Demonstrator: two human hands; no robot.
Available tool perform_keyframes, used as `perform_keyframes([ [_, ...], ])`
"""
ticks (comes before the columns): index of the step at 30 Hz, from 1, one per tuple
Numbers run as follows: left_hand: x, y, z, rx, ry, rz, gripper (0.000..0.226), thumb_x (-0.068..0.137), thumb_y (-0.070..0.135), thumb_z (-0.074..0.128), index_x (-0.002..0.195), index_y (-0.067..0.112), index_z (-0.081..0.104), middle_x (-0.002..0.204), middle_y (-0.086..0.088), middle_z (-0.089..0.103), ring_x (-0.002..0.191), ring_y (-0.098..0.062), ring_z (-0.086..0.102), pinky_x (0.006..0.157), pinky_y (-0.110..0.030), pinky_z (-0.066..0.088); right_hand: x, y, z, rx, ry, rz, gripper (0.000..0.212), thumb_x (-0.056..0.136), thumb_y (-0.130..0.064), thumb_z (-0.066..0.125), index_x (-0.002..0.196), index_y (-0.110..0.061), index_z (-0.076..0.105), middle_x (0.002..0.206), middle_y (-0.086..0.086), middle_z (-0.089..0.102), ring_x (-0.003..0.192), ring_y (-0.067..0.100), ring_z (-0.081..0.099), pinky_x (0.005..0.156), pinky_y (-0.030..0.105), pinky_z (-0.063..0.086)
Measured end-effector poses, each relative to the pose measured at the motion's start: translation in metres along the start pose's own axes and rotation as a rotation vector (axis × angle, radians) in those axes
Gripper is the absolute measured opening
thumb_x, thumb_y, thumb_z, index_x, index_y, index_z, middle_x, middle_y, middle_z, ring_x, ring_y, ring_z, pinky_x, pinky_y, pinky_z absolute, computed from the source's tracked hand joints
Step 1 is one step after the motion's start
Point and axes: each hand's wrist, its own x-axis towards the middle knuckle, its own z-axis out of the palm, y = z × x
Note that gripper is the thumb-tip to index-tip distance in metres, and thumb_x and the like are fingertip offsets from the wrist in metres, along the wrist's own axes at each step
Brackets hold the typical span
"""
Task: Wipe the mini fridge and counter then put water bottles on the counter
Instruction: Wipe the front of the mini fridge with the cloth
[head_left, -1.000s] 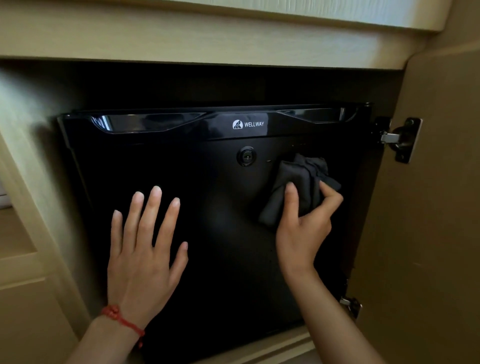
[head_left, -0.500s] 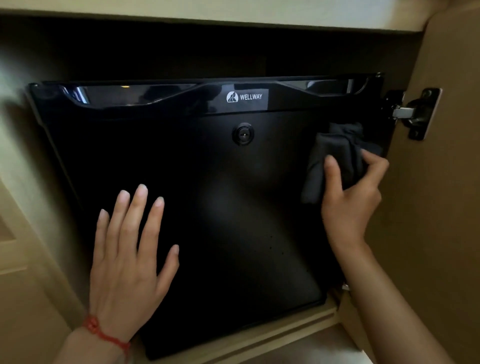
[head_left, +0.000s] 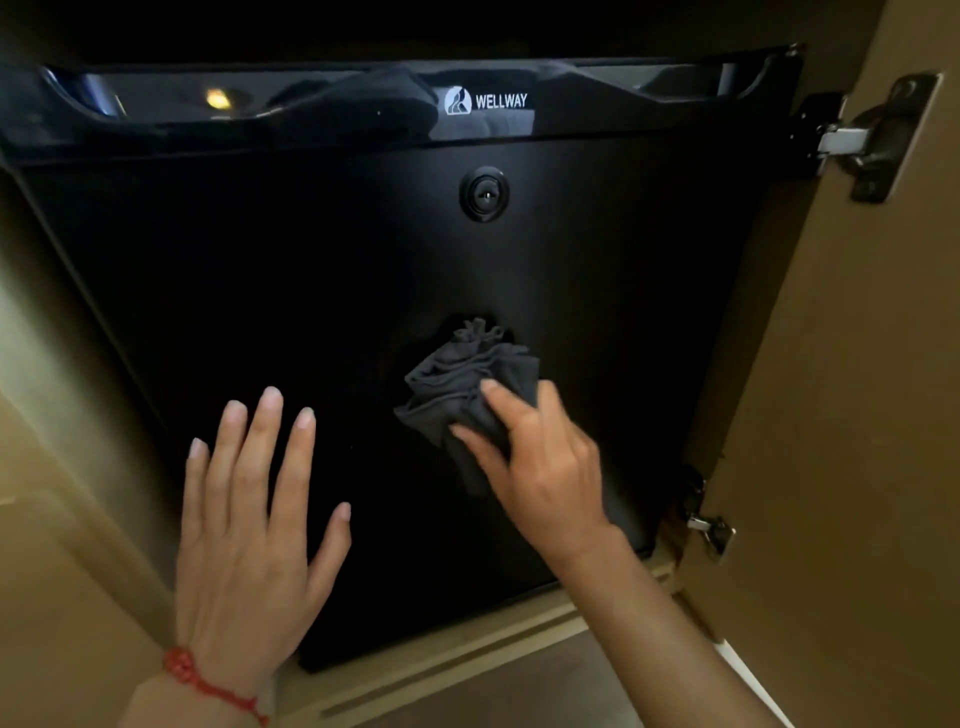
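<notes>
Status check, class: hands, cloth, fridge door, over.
Left hand flat, open on fridge door. Right hand pressing grey cloth mid-door. Nothing blocking.

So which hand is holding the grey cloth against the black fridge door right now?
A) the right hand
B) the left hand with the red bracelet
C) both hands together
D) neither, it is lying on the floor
A: the right hand pinches the bunched grey cloth against the fridge door, while the left hand lies flat and bare on the door beside it.
</notes>
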Motion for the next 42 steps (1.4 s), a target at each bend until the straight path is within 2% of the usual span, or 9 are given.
perform_keyframes([
  [5,-0.008,-0.002,0.005,0.019,-0.021,0.004,0.066,0.087,0.036,0.039,0.143,0.007,0.021,0.151,-0.018,0.015,0.143,-0.031,0.008,0.117,-0.045,0.005,-0.025,0.033,-0.014,0.093,0.089,0.468,0.043,0.084,-0.03,0.061,0.113,-0.003,0.043,0.1,0.03,0.061,0.098,0.037,0.061,0.082,0.028,0.046],
  [7,-0.009,-0.001,0.007,0.034,-0.014,0.005,0.066,0.087,0.036,0.04,0.143,0.007,0.021,0.151,-0.019,0.015,0.143,-0.031,0.007,0.117,-0.046,0.005,-0.033,0.035,-0.014,0.179,0.145,0.683,0.045,0.083,-0.026,0.063,0.113,0.001,0.043,0.106,0.024,0.057,0.101,0.038,0.058,0.084,0.022,0.042],
  [11,-0.009,0.003,0.01,0.054,0.002,-0.001,0.067,0.086,0.036,0.041,0.143,0.007,0.02,0.15,-0.02,0.014,0.143,-0.032,0.005,0.117,-0.047,0.004,-0.038,0.012,0.0,0.296,0.324,0.885,0.037,0.083,-0.04,0.053,0.109,-0.018,0.037,0.106,0.005,0.051,0.097,0.009,0.053,0.078,0.003,0.039],
  [16,-0.01,0.001,0.007,0.045,-0.022,0.006,0.067,0.087,0.036,0.04,0.144,0.008,0.019,0.151,-0.021,0.014,0.142,-0.033,0.006,0.117,-0.046,0.004,-0.061,0.016,0.001,0.241,0.218,0.854,0.053,0.085,-0.047,0.05,0.113,-0.003,0.04,0.107,0.007,0.049,0.099,0.004,0.047,0.079,-0.004,0.033],
  [21,-0.023,0.003,0.007,-0.005,-0.066,-0.008,0.067,0.086,0.037,0.038,0.144,0.008,0.019,0.151,-0.02,0.014,0.142,-0.032,0.007,0.118,-0.043,0.003,-0.103,0.022,-0.004,0.213,0.105,0.98,0.046,0.083,-0.025,0.058,0.114,0.003,0.04,0.106,0.013,0.051,0.103,0.035,0.055,0.078,0.012,0.036],
  [24,-0.029,0.006,0.009,-0.013,-0.098,-0.006,0.068,0.086,0.039,0.037,0.144,0.009,0.018,0.152,-0.02,0.012,0.142,-0.033,0.006,0.118,-0.043,0.003,-0.092,0.023,-0.009,0.246,0.124,0.944,0.047,0.08,-0.033,0.056,0.112,-0.004,0.04,0.106,0.007,0.05,0.101,0.032,0.056,0.08,0.023,0.041],
  [34,-0.034,0.003,0.015,0.028,-0.095,0.015,0.069,0.085,0.036,0.04,0.144,0.007,0.02,0.152,-0.021,0.011,0.142,-0.035,0.005,0.117,-0.046,0.004,-0.044,0.056,-0.016,0.207,0.2,0.768,0.046,0.086,-0.033,0.059,0.112,0.001,0.04,0.105,0.003,0.048,0.097,0.018,0.054,0.077,0.018,0.044],
  [39,-0.042,0.004,0.018,0.008,-0.12,0.006,0.07,0.085,0.037,0.039,0.145,0.01,0.016,0.152,-0.02,0.011,0.142,-0.034,0.005,0.117,-0.045,0.004,-0.11,0.056,-0.016,0.165,0.124,0.971,0.054,0.084,-0.04,0.047,0.115,0.004,0.036,0.105,0.012,0.051,0.096,0.029,0.056,0.079,0.037,0.048],
  [42,-0.05,0.005,0.02,0.002,-0.149,0.004,0.069,0.085,0.038,0.037,0.145,0.01,0.016,0.152,-0.019,0.01,0.142,-0.033,0.005,0.117,-0.045,0.004,-0.121,0.047,-0.011,0.178,0.163,1.078,0.05,0.085,-0.038,0.046,0.116,0.001,0.035,0.104,0.005,0.049,0.095,0.014,0.052,0.078,0.023,0.044],
])
